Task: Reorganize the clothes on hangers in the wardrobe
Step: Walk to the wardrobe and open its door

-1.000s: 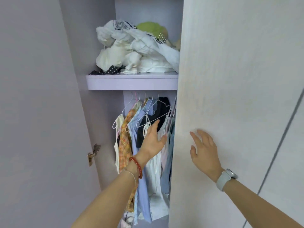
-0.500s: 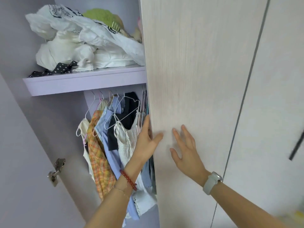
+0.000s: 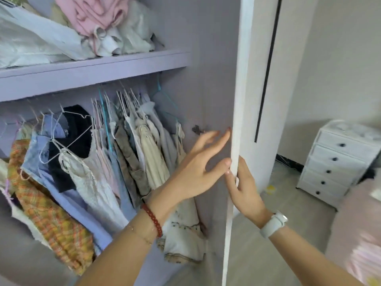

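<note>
Several garments (image 3: 99, 172) hang on thin wire hangers under the lilac shelf (image 3: 92, 73): an orange plaid piece, a blue shirt, a black top, white and beige tops. An empty teal hanger (image 3: 165, 100) hangs at the right end. The wardrobe door (image 3: 240, 100) stands swung out, seen edge-on. My left hand (image 3: 198, 172) is spread with straight fingers against the door's inner face. My right hand (image 3: 245, 186) grips the door's edge, with the thumb round the near side and the fingers hidden behind it.
A heap of white and pink clothes (image 3: 92, 23) lies on the shelf. A door hinge (image 3: 198, 129) sits on the wardrobe's inner right wall. A white chest of drawers (image 3: 338, 162) stands on the floor at right, beside a pink bed (image 3: 360, 234).
The right door has swung open from closed, uncovering more hanging clothes and the room beyond. My right hand moved from the door's face to its edge. My left hand left the clothes for the door.
</note>
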A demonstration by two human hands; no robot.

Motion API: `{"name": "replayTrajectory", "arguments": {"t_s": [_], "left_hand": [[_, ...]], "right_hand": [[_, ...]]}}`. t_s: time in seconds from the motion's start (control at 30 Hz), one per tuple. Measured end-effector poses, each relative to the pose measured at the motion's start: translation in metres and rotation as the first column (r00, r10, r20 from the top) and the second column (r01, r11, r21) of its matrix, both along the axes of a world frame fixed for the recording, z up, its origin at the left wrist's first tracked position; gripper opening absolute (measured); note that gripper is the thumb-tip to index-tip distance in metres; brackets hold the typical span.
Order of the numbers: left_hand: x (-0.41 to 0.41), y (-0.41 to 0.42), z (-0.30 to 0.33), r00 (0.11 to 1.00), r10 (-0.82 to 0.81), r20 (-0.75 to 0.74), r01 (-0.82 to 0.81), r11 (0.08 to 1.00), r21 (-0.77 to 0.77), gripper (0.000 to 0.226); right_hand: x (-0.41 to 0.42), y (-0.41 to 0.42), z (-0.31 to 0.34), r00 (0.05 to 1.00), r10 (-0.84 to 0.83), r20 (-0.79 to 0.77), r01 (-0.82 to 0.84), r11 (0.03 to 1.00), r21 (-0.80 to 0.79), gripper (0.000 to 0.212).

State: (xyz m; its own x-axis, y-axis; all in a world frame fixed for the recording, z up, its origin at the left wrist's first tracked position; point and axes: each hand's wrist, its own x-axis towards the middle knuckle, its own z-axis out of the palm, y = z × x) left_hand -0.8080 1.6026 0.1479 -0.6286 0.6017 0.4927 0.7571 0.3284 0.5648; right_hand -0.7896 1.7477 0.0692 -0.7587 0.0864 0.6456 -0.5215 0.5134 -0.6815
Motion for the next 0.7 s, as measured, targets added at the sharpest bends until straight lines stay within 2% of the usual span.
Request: {"name": "replayTrajectory", "arguments": {"t_s": [0.1,0.23,0.33,0.47,0.57,0.63,0.7], "left_hand": [[-0.011,0.042,0.005,0.998,-0.022,-0.066,0.019,0.998,-0.052,0.048],[-0.028,0.096,0.007,0.986,-0.078,-0.147,0.059,0.989,-0.132,0.050],[-0.042,0.134,0.007,0.968,-0.062,-0.244,0.016,0.983,-0.185,0.056],[-0.061,0.169,0.005,0.929,-0.026,-0.369,-0.075,0.964,-0.256,0.065],[-0.071,0.186,0.004,0.915,-0.025,-0.402,-0.097,0.954,-0.282,0.068],[-0.077,0.192,0.004,0.910,-0.044,-0.412,-0.087,0.952,-0.295,0.065],[-0.084,0.192,0.004,0.911,-0.053,-0.409,-0.066,0.960,-0.272,0.061]], "right_hand": [[0.011,0.035,-0.002,0.966,-0.251,-0.055,0.249,0.967,-0.047,0.033],[0.014,0.081,0.002,0.914,-0.403,-0.039,0.397,0.911,-0.111,0.016],[0.010,0.110,0.008,0.877,-0.480,-0.011,0.475,0.872,-0.118,0.006],[-0.003,0.143,0.015,0.829,-0.559,0.021,0.558,0.824,-0.096,0.014],[-0.010,0.158,0.018,0.845,-0.526,0.095,0.534,0.837,-0.116,0.013],[-0.010,0.161,0.018,0.842,-0.525,0.121,0.538,0.833,-0.129,0.030],[-0.008,0.161,0.019,0.786,-0.617,-0.041,0.614,0.787,-0.053,0.043]]}}
